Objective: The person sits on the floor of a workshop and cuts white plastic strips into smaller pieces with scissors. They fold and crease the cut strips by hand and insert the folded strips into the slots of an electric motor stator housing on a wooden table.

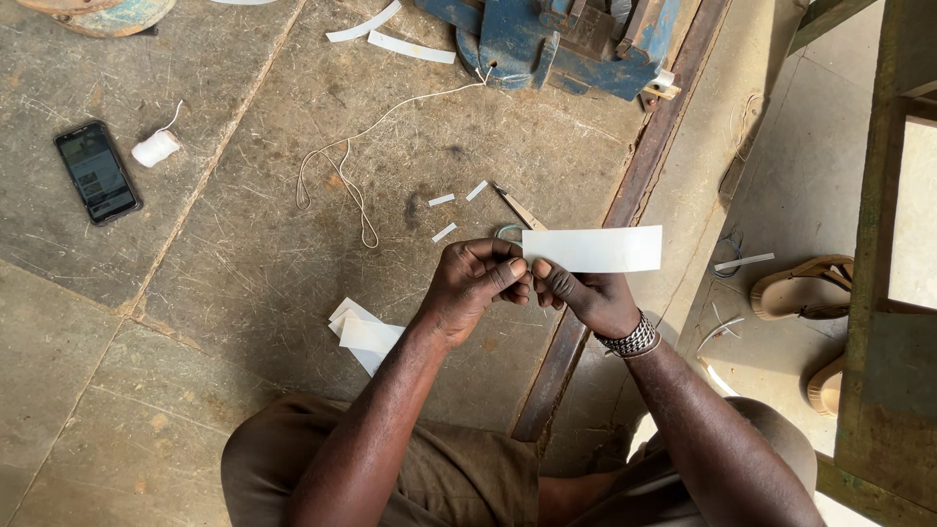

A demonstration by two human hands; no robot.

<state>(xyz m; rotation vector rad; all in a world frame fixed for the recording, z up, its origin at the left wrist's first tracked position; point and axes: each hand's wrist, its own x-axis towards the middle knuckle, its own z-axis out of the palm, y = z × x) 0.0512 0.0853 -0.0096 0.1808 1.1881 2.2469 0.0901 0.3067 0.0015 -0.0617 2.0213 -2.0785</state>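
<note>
Stretching across the whole view, the concrete floor (244, 293) carries a blue metal machine (556, 39) at the top edge. Nearer, the left hand (473, 283) and right hand (586, 293) meet above the floor, both curled closed with fingertips pinching the left end of one white paper strip (595, 249). That strip lies level, its long axis running left to right, its free end pointing right past the right hand. One metal bracelet (632, 340) circles the right wrist. Two sandals (800, 288) sit at the right. One black phone (98, 173) lies face up at the left, one small white thread spool (156, 148) just beside it. A loose white thread (342, 171) loops from the machine. A small pile of white paper pieces (363, 334) lies under the left forearm, and three tiny paper scraps (444, 231) lie above the hands.
</note>
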